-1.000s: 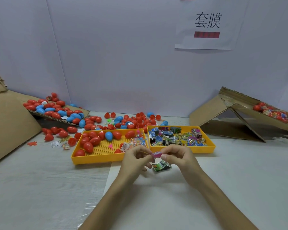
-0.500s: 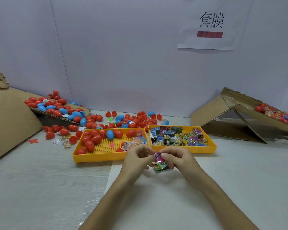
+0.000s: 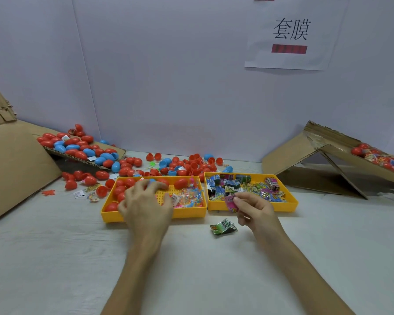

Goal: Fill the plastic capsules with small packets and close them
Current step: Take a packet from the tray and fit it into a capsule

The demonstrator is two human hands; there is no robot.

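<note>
Pink packet (image 3: 230, 201) pinched by right fingers (image 3: 243, 201) alone; left fingers (image 3: 143, 185) now spread over capsules (image 3: 118, 190).

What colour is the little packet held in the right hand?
The packet is mostly pink, seen in the head view.

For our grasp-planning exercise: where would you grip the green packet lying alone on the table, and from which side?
Pinch the green packet across its near and far edges, coming down from above. It lies flat and thin on the table, apart from the right yellow tray, so a sideways approach would likely just push it.
</note>
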